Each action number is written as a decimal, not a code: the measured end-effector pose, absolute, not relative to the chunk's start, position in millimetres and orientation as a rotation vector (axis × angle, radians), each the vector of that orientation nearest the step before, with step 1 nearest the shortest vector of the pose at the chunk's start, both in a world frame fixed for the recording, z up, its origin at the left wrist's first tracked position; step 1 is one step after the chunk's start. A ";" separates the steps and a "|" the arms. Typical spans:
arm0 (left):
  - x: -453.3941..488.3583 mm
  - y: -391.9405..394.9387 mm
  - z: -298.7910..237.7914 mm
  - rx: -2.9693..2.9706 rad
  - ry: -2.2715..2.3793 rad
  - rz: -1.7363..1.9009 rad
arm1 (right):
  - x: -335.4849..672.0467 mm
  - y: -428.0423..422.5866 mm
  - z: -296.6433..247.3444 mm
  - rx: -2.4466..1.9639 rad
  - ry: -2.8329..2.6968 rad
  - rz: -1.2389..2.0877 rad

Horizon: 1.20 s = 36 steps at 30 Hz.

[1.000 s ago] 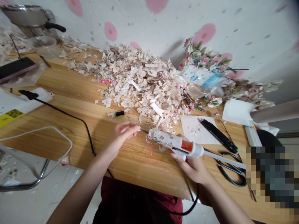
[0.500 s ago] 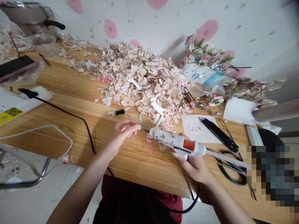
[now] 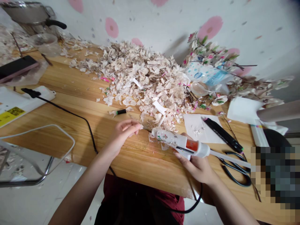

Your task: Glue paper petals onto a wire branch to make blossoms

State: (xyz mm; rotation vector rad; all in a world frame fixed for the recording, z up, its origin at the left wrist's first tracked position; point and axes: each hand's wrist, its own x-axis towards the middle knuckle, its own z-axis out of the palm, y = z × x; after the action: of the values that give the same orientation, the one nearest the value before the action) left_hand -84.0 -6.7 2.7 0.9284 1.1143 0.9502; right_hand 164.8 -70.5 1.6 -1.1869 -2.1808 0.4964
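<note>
My right hand is wrapped round the handle of a white hot glue gun. Its dark nozzle points left, and a long pale glue stick sticks out of its back end. At the nozzle tip, my left hand has thumb and forefinger pinched on a small whitish petal-like piece; most of it is hidden by the fingers. Behind both hands a large heap of off-white artificial petals spreads over the wooden table. Stringy clear glue clings beneath the gun's front.
A black marker lies partly on white paper, beside black-handled scissors. Artificial flower branches stand at the back right. On the left are a power strip with a black cord, a phone and a plastic cup.
The whole view has shifted slightly, with things appearing a little further right. Both hands keep nearly the same pose, the nozzle still by the left fingertips.
</note>
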 end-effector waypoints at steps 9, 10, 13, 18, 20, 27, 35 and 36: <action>-84.7 -6.8 1.1 0.957 1.104 0.961 | 166.0 -71.3 -0.3 -1.203 -2.175 0.504; -84.4 -6.7 1.3 0.962 1.109 0.959 | 165.6 -70.9 0.8 -1.208 -2.168 0.510; -84.0 -6.5 2.3 0.962 1.124 0.955 | 164.2 -69.0 3.9 -1.236 -2.139 0.533; -85.4 -6.7 1.7 0.938 1.113 0.994 | 166.2 -68.8 0.0 -1.263 -2.108 0.594; -86.4 -6.6 1.4 0.932 1.118 1.004 | 167.7 -70.9 -2.2 -1.275 -2.070 0.575; -93.7 -6.7 4.8 0.919 1.068 1.157 | 159.5 -50.5 54.4 -1.272 -1.942 0.601; -136.9 -37.2 -0.3 1.094 1.266 1.243 | 80.7 34.9 231.7 -1.166 -2.131 0.195; -146.3 -42.2 -1.2 1.093 1.314 1.254 | 64.6 44.5 249.0 -1.144 -2.186 0.146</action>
State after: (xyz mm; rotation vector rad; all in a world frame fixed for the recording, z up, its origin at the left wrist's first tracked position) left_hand -146.3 -42.2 -1.2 1.0933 1.3136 1.2541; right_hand 64.6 44.5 249.0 -1.1444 -2.1861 0.1463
